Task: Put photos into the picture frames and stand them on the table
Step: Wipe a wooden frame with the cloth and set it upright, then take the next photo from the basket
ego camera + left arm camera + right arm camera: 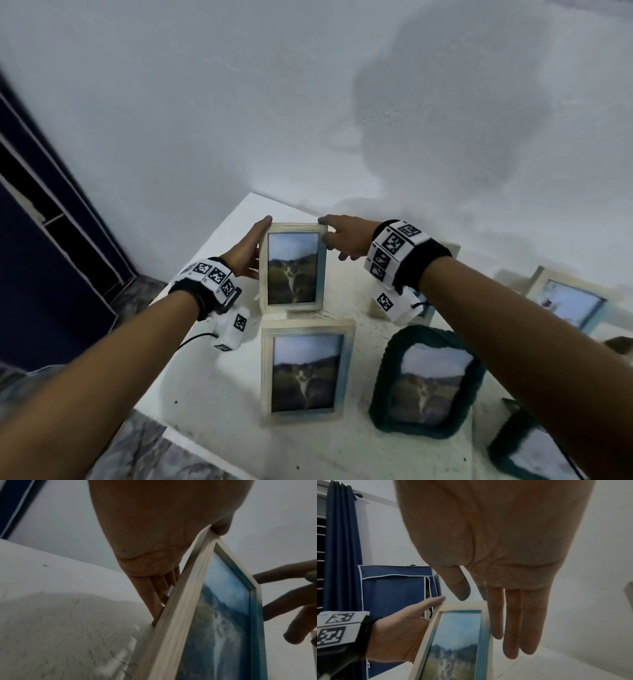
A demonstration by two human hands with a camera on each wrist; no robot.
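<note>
A pale wooden picture frame (292, 269) with a cat photo stands upright at the far end of the white table (212, 387), close to the wall. My left hand (250, 251) holds its left side. In the left wrist view the thumb sits at the frame's (180, 615) top corner and the fingers (154, 595) lie behind it. My right hand (346, 236) touches the top right corner with straight fingers. In the right wrist view those fingers (513, 615) hang down past the frame's (453, 635) right edge, and my left hand (399, 635) is opposite.
Several more filled frames stand on the table: a second pale wooden one (305, 370) just in front, a dark green one (428, 380), another green one (534, 452) at the bottom right, a pale one (568, 301) at far right. A navy fabric wardrobe (41, 257) stands left of the table's edge.
</note>
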